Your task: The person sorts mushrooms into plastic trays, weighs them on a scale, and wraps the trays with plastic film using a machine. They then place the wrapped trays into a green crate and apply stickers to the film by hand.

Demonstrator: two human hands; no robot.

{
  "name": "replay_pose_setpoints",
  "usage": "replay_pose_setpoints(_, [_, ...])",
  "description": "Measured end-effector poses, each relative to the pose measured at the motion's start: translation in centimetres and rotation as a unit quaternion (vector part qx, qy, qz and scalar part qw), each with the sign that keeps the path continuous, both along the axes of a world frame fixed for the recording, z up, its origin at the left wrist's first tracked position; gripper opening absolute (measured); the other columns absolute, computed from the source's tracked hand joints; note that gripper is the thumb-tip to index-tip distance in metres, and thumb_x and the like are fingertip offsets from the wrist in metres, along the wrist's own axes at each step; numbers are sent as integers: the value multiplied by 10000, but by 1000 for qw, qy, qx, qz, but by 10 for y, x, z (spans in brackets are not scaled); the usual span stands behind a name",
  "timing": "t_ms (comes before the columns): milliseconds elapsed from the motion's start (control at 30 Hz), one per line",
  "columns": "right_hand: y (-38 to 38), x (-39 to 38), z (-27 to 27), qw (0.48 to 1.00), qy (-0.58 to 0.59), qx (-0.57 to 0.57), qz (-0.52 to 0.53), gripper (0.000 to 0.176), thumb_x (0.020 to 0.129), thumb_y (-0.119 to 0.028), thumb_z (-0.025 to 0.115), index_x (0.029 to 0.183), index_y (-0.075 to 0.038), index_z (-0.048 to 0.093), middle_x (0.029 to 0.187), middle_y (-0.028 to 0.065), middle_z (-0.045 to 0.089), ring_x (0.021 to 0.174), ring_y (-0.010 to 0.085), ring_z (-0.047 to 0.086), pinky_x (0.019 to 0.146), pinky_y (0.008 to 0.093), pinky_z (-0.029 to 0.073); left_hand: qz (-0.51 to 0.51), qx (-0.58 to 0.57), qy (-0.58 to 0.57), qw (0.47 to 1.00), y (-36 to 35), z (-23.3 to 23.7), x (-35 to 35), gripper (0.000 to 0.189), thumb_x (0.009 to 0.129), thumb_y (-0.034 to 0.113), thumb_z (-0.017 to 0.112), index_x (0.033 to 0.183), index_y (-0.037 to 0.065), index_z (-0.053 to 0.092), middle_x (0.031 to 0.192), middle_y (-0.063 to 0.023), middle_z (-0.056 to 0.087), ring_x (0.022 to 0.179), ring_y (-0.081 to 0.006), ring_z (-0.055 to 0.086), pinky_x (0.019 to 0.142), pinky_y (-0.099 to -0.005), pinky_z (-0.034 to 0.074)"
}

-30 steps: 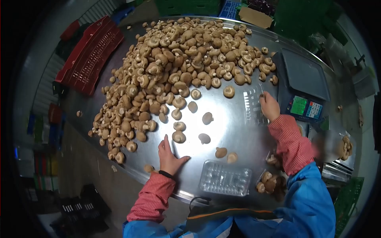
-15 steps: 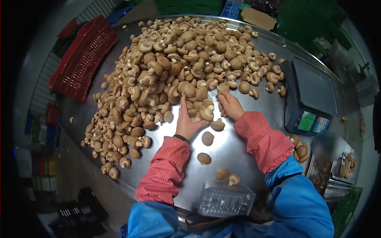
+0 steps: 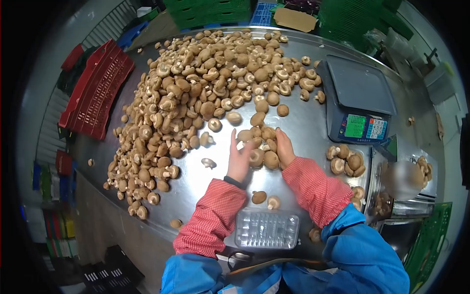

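Note:
A loose bunch of shiitake mushrooms (image 3: 264, 147) lies on the steel table between my two hands. My left hand (image 3: 238, 162) is beside its left side, fingers stretched forward and thumb over the nearest caps, slightly blurred. On the right, my right hand (image 3: 286, 148) rests against the bunch with its fingers extended. Both hands are open and cupped around the mushrooms. Farther left and back spreads a large heap of shiitake (image 3: 196, 83). Nearer to me, two single mushrooms lie just behind an empty clear plastic tray (image 3: 267, 230).
A digital scale (image 3: 361, 88) with a lit green display stands at the right. In front of it are small groups of mushrooms (image 3: 353, 161). A red crate (image 3: 95, 98) leans at the left edge. Green crates (image 3: 210, 12) are stacked beyond the table.
Both hands have drawn nearer to me, with a bunch of mushrooms now apart from the heap. The right hand has changed from pinched fingers to extended ones. The view has shifted.

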State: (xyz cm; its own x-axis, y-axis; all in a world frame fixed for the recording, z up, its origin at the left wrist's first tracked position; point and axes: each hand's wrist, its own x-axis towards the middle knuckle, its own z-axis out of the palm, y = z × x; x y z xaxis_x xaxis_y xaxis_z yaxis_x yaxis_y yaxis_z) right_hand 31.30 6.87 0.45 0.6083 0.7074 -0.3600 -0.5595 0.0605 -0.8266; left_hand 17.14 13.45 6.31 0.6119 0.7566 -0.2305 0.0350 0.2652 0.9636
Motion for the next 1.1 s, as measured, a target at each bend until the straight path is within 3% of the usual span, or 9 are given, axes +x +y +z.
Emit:
replay_pose_setpoints(67, [-16,-9,28,999,41,16,-5,404,1018,-320,373,1139,28,539,1018,97,596,886,146,572,830,287,472,49,-24,-14,998,-1,20,4,681,967,398,486,1468,33,206,1355,-209,439,1189,-292,512,1017,-371,399])
replay_pose_setpoints(167, [-27,-2,27,999,-2,19,-50,438,1020,-358,356,1133,21,542,1013,107,596,922,169,578,821,290,476,36,173,98,979,-5,-4,29,582,937,460,507,1351,72,376,1218,-233,551,1112,-350,556,937,-385,440])
replay_pose_setpoints(333, [-67,79,54,966,-238,-69,-70,475,1009,-406,346,1163,4,529,1022,129,595,1015,234,572,806,316,500,-24,266,33,963,-10,13,108,506,896,355,618,1251,45,433,1097,-211,619,1034,-338,604,893,-374,463])
replay_pose_setpoints(467, [-114,147,143,982,-124,-130,-53,561,976,-468,385,1234,26,453,1032,154,596,1028,282,577,722,377,559,-108,307,-54,944,-16,42,208,514,881,354,641,1237,37,451,1083,-195,626,996,-293,623,863,-362,482])
replay_pose_setpoints(500, [-124,172,148,983,-132,-120,-50,568,966,-488,408,1257,1,427,1028,147,567,901,254,589,672,363,571,-122,340,-81,929,-20,48,235,451,913,250,623,1247,6,442,1052,-138,604,921,-187,599,798,-297,498])
replay_pose_setpoints(800, [-171,333,152,972,-119,-195,-54,605,978,-379,427,1282,133,322,1085,311,531,825,336,665,659,344,612,-212,380,73,897,-43,70,406,608,857,448,642,1314,76,489,1069,-185,653,958,-245,646,835,-333,504])
replay_pose_setpoints(967, [-176,362,135,955,-132,-262,-43,534,968,-305,422,1204,173,381,1004,336,587,719,384,677,578,390,611,-235,484,135,832,-34,43,441,616,905,564,460,1303,100,526,1110,-213,644,1018,-336,630,908,-364,469])
replay_pose_setpoints(1067, [-180,342,161,841,-358,-406,-4,419,941,-261,470,1065,139,500,902,285,638,742,371,680,588,413,574,-144,481,98,859,-42,58,403,618,880,550,502,1288,87,543,1124,-234,629,1070,-372,594,926,-429,461])
replay_pose_setpoints(1100, [-182,335,149,589,-657,-468,-51,345,918,-240,497,1017,89,531,855,262,644,795,402,656,672,447,539,-146,445,71,881,-38,70,379,592,892,523,513,1282,80,545,1086,-220,645,1028,-350,613,896,-412,475])
